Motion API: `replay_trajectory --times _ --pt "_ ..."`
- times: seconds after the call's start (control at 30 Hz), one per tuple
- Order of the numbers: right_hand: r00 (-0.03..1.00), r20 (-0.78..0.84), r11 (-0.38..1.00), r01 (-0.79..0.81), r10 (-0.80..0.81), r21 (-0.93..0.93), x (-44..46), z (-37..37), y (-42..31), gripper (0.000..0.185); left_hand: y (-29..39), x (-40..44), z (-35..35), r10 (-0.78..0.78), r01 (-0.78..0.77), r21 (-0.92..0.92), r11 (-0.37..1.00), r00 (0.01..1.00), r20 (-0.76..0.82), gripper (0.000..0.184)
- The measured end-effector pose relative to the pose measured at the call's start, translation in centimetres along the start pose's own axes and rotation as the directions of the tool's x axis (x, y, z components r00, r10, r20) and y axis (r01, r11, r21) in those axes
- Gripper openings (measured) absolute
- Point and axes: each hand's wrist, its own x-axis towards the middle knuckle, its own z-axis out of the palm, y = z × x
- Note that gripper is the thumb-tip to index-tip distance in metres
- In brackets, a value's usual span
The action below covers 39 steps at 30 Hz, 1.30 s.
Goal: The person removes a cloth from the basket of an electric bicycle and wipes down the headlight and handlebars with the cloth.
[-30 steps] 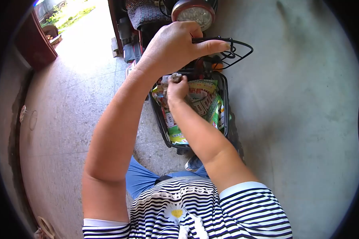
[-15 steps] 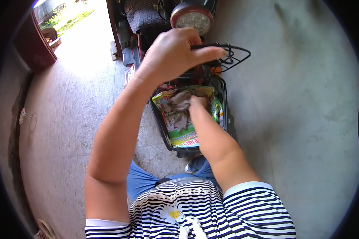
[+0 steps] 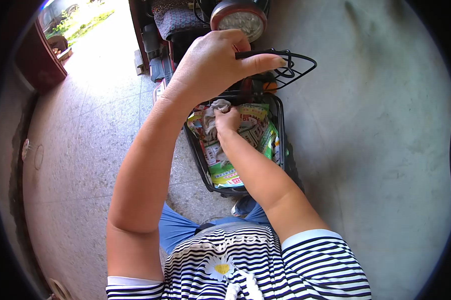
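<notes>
My left hand (image 3: 220,62) is raised at the top centre and closed on the edge of a black wire lid (image 3: 298,67), which tilts up above the basket. Below it, my right hand (image 3: 227,120) reaches into a black basket (image 3: 200,162) and grips a crumpled greyish cloth (image 3: 209,120). Part of the cloth hangs down towards the basket's lower left. Colourful printed paper (image 3: 228,178) in green, yellow and red lines the basket.
Behind the basket stands a vehicle with a round headlamp (image 3: 239,25) and a patterned cover (image 3: 178,22). An open doorway lets in bright light at the upper left. A grey wall (image 3: 375,150) rises on the right.
My right hand has moved across the basket to the left and back, then left again, with the cloth. My left hand has stayed on the raised lid, shifting only slightly.
</notes>
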Motion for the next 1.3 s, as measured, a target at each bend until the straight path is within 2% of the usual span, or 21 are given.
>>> replay_trajectory --times 0.03,0.07,0.1,0.13,0.17,0.2,0.27,0.33,0.4,0.47,0.53,0.57,0.73,0.8,0.83,0.87,0.93,1.0,1.07,1.13,1.3 --pt "1.0 -0.009 0.993 0.004 -0.005 -0.121 0.3 -0.5 -0.3 0.032 0.0 0.0 -0.1 0.0 0.0 0.002 1.0 1.0 -0.001 0.05" --pt "0.999 -0.035 0.994 -0.009 0.013 0.111 0.8 -0.9 0.1 0.032 0.0 -0.1 -0.1 0.009 -0.009 0.015 1.0 1.0 -0.013 0.06" --pt "0.994 -0.059 0.988 -0.082 0.09 0.129 1.0 -1.9 -0.2 0.032 -0.1 -0.2 -0.1 0.02 -0.02 0.026 0.999 1.0 -0.021 0.071" --pt "0.983 -0.084 0.977 -0.15 0.164 0.149 1.6 -2.9 -0.4 0.033 -0.1 -0.2 0.0 0.019 -0.018 0.024 1.0 1.0 -0.018 0.071" --pt "0.969 -0.07 0.905 -0.194 0.237 0.378 3.0 -3.3 0.9 0.035 -0.2 -0.3 0.1 -0.009 0.009 -0.006 1.0 1.0 -0.005 0.071" --pt "0.98 0.021 0.886 -0.187 0.196 0.424 2.6 -5.2 -0.1 0.038 -0.2 -0.2 0.1 -0.034 0.034 -0.035 0.999 0.999 0.006 0.071" --pt "0.994 -0.106 1.0 -0.027 0.025 -0.012 1.5 -2.9 -0.1 0.042 -0.1 -0.1 0.2 -0.047 0.048 -0.062 0.997 0.999 0.013 0.071" --pt "0.985 -0.171 0.995 -0.009 0.026 0.097 1.2 -2.9 -0.4 0.043 0.0 0.1 0.2 -0.065 0.066 -0.075 0.995 0.998 0.024 0.071" --pt "0.988 0.001 0.972 -0.153 0.155 0.181 1.7 -4.1 -0.6 0.042 0.0 -0.1 0.0 -0.046 0.047 -0.063 0.997 0.999 0.029 0.07" --pt "0.991 -0.031 0.979 -0.122 0.129 0.165 2.0 -3.5 -0.3 0.044 0.0 -0.4 0.2 -0.015 0.014 -0.033 0.999 1.0 -0.016 0.07" --pt "0.971 -0.096 0.976 -0.215 0.217 0.032 2.1 -2.8 -0.5 0.043 -0.1 -0.4 0.3 0.02 -0.02 -0.001 1.0 0.998 -0.057 0.07" --pt "0.981 -0.155 0.992 -0.105 0.115 0.07 1.7 -0.9 -0.3 0.041 0.0 -0.3 0.2 0.004 -0.005 -0.029 1.0 0.999 -0.033 0.07" --pt "0.985 -0.048 0.978 -0.159 0.166 0.132 1.1 -1.3 -0.7 0.041 0.1 -0.2 0.2 -0.052 0.055 -0.082 0.995 0.998 0.034 0.07" --pt "0.965 0.072 0.823 -0.254 0.254 0.508 1.8 -1.8 0.3 0.038 -0.2 -0.5 0.1 -0.049 0.051 -0.078 0.996 0.998 0.027 0.071" --pt "0.972 0.016 0.905 -0.225 0.236 0.361 1.2 -2.6 -0.8 0.036 -0.1 -0.5 0.2 -0.035 0.037 -0.081 0.996 0.999 0.018 0.071" --pt "0.957 0.063 0.734 -0.258 0.283 0.628 4.1 -1.0 2.6 0.045 -0.1 -0.6 0.2 -0.041 0.042 -0.079 0.996 0.999 0.018 0.071" --pt "0.928 0.146 0.723 -0.359 0.342 0.59 4.0 -1.6 1.8 0.049 0.2 -0.8 0.1 -0.012 0.012 -0.035 0.999 1.0 -0.001 0.07" --pt "0.965 0.018 0.912 -0.252 0.26 0.324 2.1 -0.5 0.8 0.044 0.2 -0.9 0.2 -0.003 0.003 -0.019 1.0 1.0 -0.001 0.059" --pt "0.972 -0.016 0.918 -0.214 0.232 0.335 2.8 -0.5 1.2 0.036 0.3 -0.8 0.4 0.003 -0.003 -0.006 1.0 1.0 -0.001 0.048" --pt "0.904 0.195 0.666 -0.415 0.381 0.619 3.2 -1.7 0.5 0.039 0.3 -1.0 0.2 -0.005 0.005 -0.034 0.999 1.0 0.007 0.047" --pt "0.914 0.15 0.763 -0.399 0.378 0.509 3.1 -0.9 1.1 0.041 0.0 -1.0 0.4 0.027 -0.027 -0.008 1.0 0.999 -0.017 0.044"
